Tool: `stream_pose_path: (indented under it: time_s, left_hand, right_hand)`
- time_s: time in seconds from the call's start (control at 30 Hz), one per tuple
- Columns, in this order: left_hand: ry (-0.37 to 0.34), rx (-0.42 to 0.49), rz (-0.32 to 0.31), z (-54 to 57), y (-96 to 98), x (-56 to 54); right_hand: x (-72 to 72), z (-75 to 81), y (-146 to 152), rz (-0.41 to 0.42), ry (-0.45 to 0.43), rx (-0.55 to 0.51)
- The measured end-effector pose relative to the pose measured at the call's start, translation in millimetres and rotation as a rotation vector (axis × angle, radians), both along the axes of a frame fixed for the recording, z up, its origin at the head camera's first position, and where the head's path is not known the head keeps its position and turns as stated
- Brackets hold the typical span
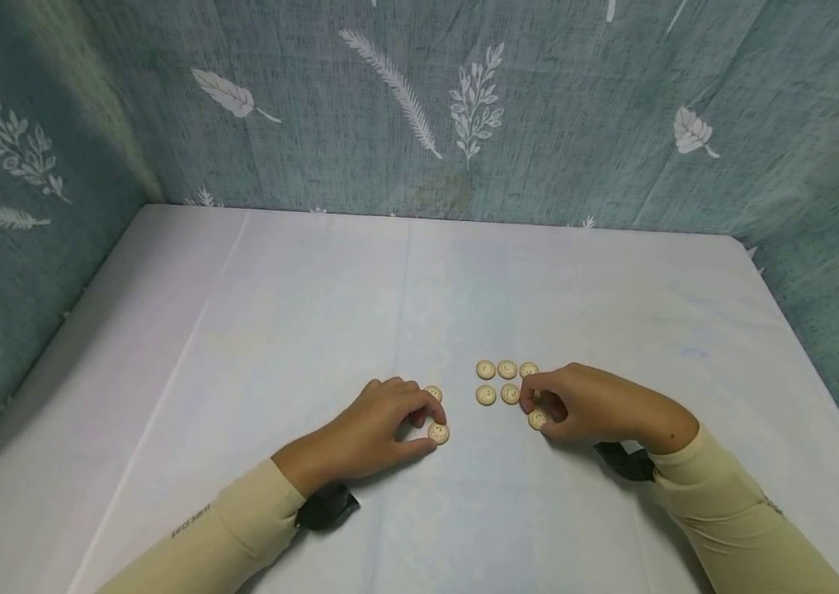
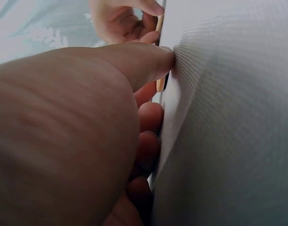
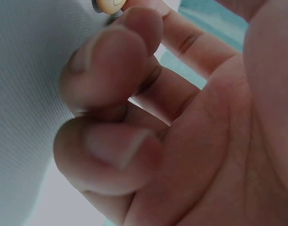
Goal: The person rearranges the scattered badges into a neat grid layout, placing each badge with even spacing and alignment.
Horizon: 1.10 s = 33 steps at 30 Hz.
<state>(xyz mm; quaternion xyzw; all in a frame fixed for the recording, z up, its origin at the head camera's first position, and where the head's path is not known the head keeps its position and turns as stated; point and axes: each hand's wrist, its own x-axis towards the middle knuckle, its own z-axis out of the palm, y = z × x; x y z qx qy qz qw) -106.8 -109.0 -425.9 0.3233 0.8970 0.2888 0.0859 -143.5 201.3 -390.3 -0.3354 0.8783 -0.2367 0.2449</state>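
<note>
My left hand [image 1: 382, 425] pinches a round wooden button [image 1: 438, 433] between thumb and index finger, at the table surface. In the left wrist view the thin edge of this button [image 2: 160, 84] shows under the thumb. Just behind those fingers lies another button [image 1: 432, 393], partly covered. My right hand [image 1: 590, 404] holds a button [image 1: 537, 419] by thumb and index finger, low at the table. Beside it, several buttons lie in two short rows: a back row [image 1: 507, 370] and a front row [image 1: 486, 395]. The right fingers hide part of the rows' right end.
A white cloth [image 1: 300, 305] covers the table, with faint fold lines. Green leaf-patterned fabric [image 1: 538, 124] hangs along the back and both sides. A dark wrist strap [image 1: 327, 507] shows under the left sleeve, and a similar one [image 1: 623, 462] under the right.
</note>
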Motion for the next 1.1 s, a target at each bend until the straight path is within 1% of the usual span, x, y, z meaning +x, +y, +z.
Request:
stream_pose_path:
  time_s: [0.1, 0.33, 0.63, 0.7, 0.9, 0.97, 1.1]
  left_hand:
    - [0.008, -0.009, 0.002, 1.3, -0.1, 0.6]
    - [0.047, -0.022, 0.008, 6.8, 2.1, -0.1]
    - [0.038, -0.077, 0.033, 8.5, 9.2, 2.8]
    - [0.024, -0.076, 0.039, 9.8, 12.3, 3.2]
    - [-0.066, -0.034, 0.040, 15.4, 27.4, 2.3]
    - [-0.073, -0.038, 0.034, 16.5, 33.5, 1.7]
    - [-0.067, -0.053, 0.026, 19.0, 44.4, -0.4]
  right_hand:
    - [-0.2, 0.9, -1.1, -0.004, -0.010, 0.002]
    - [-1.0, 2.9, 0.3, -0.001, 0.001, -0.004]
    - [0.8, 0.1, 1.1, -0.002, -0.011, -0.013]
    - [1.3, -0.7, 1.5, -0.002, -0.012, -0.013]
    - [1.6, -1.1, 1.2, -0.002, 0.015, -0.002]
    - [1.5, -1.3, 1.1, 0.004, 0.019, -0.005]
    - [0.8, -1.8, 0.6, 0.017, 0.032, -0.013]
